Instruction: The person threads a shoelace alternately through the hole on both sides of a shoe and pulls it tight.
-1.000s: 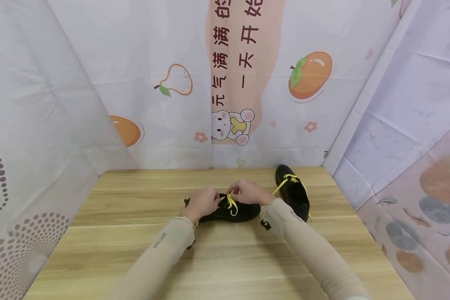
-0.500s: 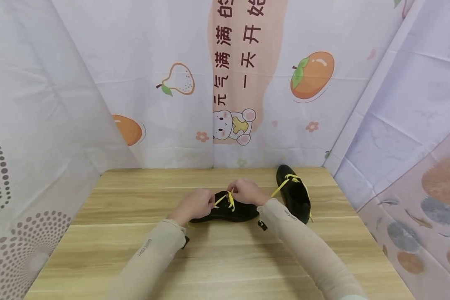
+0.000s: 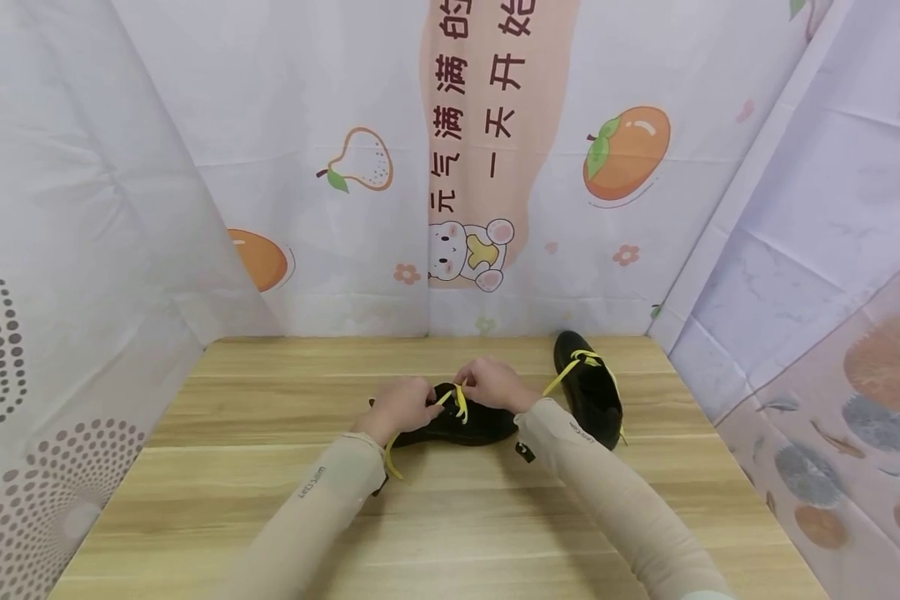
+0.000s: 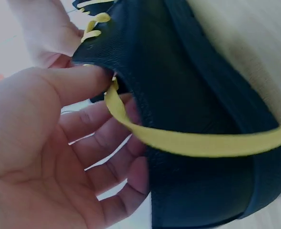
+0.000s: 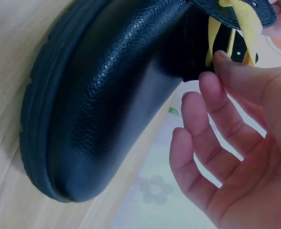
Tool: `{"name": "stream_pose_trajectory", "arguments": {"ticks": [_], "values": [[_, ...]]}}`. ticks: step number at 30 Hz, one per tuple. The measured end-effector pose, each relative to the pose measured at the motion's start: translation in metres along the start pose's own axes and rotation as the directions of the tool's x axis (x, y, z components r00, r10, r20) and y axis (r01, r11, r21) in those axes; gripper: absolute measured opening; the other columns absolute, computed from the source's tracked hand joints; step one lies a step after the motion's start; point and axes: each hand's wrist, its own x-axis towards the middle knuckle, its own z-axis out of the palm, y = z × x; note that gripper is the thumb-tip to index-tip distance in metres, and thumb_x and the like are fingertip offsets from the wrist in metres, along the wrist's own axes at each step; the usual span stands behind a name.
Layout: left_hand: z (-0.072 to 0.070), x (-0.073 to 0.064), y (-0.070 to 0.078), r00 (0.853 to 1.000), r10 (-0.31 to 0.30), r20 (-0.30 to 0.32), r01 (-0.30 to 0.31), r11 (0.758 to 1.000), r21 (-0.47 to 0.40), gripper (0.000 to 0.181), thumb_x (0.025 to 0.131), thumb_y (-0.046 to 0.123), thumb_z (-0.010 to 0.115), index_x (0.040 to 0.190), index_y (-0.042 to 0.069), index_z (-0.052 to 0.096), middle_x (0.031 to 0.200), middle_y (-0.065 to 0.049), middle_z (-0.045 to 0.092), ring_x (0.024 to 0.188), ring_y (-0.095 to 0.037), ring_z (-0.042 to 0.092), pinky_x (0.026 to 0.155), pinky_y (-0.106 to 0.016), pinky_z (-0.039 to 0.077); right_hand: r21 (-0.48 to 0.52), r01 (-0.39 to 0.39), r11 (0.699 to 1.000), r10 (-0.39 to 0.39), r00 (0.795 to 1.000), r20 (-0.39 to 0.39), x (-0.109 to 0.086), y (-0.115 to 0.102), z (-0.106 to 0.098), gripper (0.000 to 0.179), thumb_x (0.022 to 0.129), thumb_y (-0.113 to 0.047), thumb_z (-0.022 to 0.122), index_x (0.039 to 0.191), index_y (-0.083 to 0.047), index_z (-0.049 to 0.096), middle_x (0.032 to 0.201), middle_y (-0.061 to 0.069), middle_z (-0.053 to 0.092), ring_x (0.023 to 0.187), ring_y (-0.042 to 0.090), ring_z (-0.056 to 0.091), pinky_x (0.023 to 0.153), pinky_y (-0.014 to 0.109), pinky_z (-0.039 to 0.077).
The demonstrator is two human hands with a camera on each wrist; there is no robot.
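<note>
A black shoe (image 3: 457,427) with yellow laces lies sideways on the table, toe to the right. My left hand (image 3: 401,408) is at its opening; in the left wrist view the thumb lies on the eyelet edge and pinches the yellow shoelace (image 4: 197,144) there, other fingers curled below. The lace end trails across the shoe's side. My right hand (image 5: 243,129) is at the lacing, thumb and index finger pinching the edge of the shoe's black flap (image 5: 194,57) beside the lace; their exact contact is partly hidden. The right hand's other fingers are half curled.
A second black shoe (image 3: 591,392) with yellow laces stands behind and right of my right forearm, toe toward the back. The wooden table (image 3: 450,525) ends at a printed curtain (image 3: 345,250), with curtains on both sides.
My left hand drew left with the lace, then came back right to the shoe; a lace end now hangs below it. My right hand has stayed almost in place.
</note>
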Motion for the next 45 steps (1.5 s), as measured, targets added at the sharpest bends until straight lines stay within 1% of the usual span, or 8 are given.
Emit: {"name": "stream_pose_trajectory", "arguments": {"ticks": [5, 18, 24, 31, 34, 37, 39, 45], "values": [[0.004, -0.001, -0.001, 1.000, 0.015, -0.003, -0.015, 1.000, 0.011, 0.018, 0.096, 0.014, 0.071, 0.078, 0.017, 0.075, 0.074, 0.007, 0.066, 0.065, -0.012, 0.053, 0.065, -0.035, 0.048, -0.003, -0.013, 1.000, 0.013, 1.000, 0.005, -0.001, 0.002, 0.001, 0.022, 0.088, 0.000, 0.066, 0.103, -0.010, 0.080, 0.084, 0.000, 0.073, 0.062, 0.008, 0.055, 0.060, 0.028, 0.048], [-0.010, -0.019, -0.003, 0.999, 0.014, -0.030, -0.014, 1.000, -0.018, 0.013, 0.095, 0.013, 0.072, 0.083, 0.012, 0.074, 0.074, 0.006, 0.064, 0.065, -0.011, 0.055, 0.066, -0.035, 0.050, -0.003, -0.037, 0.999, 0.037, 0.999, 0.006, -0.004, 0.005, 0.000, 0.021, 0.090, -0.001, 0.066, 0.105, -0.008, 0.079, 0.092, 0.003, 0.075, 0.070, 0.010, 0.061, 0.067, 0.031, 0.053], [-0.022, -0.041, -0.017, 0.993, 0.031, -0.117, -0.036, 0.998, -0.042, 0.008, 0.095, 0.008, 0.071, 0.088, 0.007, 0.076, 0.072, 0.005, 0.062, 0.063, -0.011, 0.052, 0.065, -0.034, 0.049, 0.002, -0.026, 1.000, 0.026, 1.000, 0.016, -0.006, 0.006, -0.001, 0.020, 0.091, -0.002, 0.067, 0.106, -0.008, 0.080, 0.099, 0.005, 0.076, 0.078, 0.012, 0.067, 0.074, 0.034, 0.056], [-0.033, -0.058, -0.041, 0.981, 0.027, -0.194, -0.033, 0.999, -0.025, 0.005, 0.093, 0.006, 0.071, 0.095, 0.004, 0.076, 0.085, 0.000, 0.071, 0.076, -0.014, 0.064, 0.073, -0.039, 0.055, 0.078, -0.017, 0.997, 0.018, 1.000, -0.018, -0.004, -0.008, -0.010, 0.027, 0.091, 0.002, 0.059, 0.109, -0.008, 0.077, 0.104, 0.007, 0.074, 0.090, 0.018, 0.068, 0.079, 0.035, 0.055], [-0.034, -0.056, -0.045, 0.976, 0.010, -0.219, -0.025, 0.998, -0.064, 0.007, 0.094, 0.006, 0.070, 0.100, 0.004, 0.074, 0.090, -0.003, 0.072, 0.079, -0.016, 0.067, 0.072, -0.039, 0.055, 0.133, 0.073, 0.988, -0.071, 0.997, -0.020, 0.001, -0.026, -0.014, 0.027, 0.096, -0.003, 0.057, 0.118, -0.005, 0.074, 0.111, 0.009, 0.073, 0.094, 0.017, 0.068, 0.081, 0.033, 0.055], [-0.033, -0.051, -0.045, 0.964, -0.003, -0.264, -0.025, 0.994, -0.104, 0.011, 0.095, 0.008, 0.070, 0.105, 0.004, 0.074, 0.093, -0.005, 0.074, 0.079, -0.017, 0.068, 0.070, -0.038, 0.056, 0.189, 0.188, 0.964, -0.204, 0.976, 0.073, 0.010, -0.044, -0.012, 0.028, 0.102, -0.011, 0.059, 0.127, -0.005, 0.070, 0.118, 0.008, 0.072, 0.099, 0.013, 0.068, 0.085, 0.028, 0.054], [-0.031, -0.050, -0.043, 0.955, -0.003, -0.295, -0.035, 0.992, -0.123, 0.012, 0.095, 0.009, 0.070, 0.106, 0.005, 0.074, 0.092, -0.005, 0.074, 0.075, -0.015, 0.067, 0.067, -0.037, 0.055, 0.231, 0.214, 0.949, -0.248, 0.960, 0.129, 0.014, -0.050, -0.007, 0.029, 0.104, -0.016, 0.061, 0.130, -0.006, 0.068, 0.119, 0.006, 0.072, 0.098, 0.009, 0.068, 0.085, 0.024, 0.053], [-0.029, -0.047, -0.038, 0.926, 0.064, -0.373, -0.120, 0.984, -0.128, 0.010, 0.095, 0.011, 0.072, 0.104, 0.008, 0.072, 0.088, -0.002, 0.075, 0.072, -0.012, 0.065, 0.065, -0.034, 0.053, 0.301, 0.262, 0.917, -0.315, 0.939, 0.141, 0.019, -0.047, -0.002, 0.019, 0.103, -0.019, 0.063, 0.111, -0.006, 0.074, 0.092, 0.007, 0.072, 0.071, 0.010, 0.061, 0.068, 0.023, 0.051]]}}
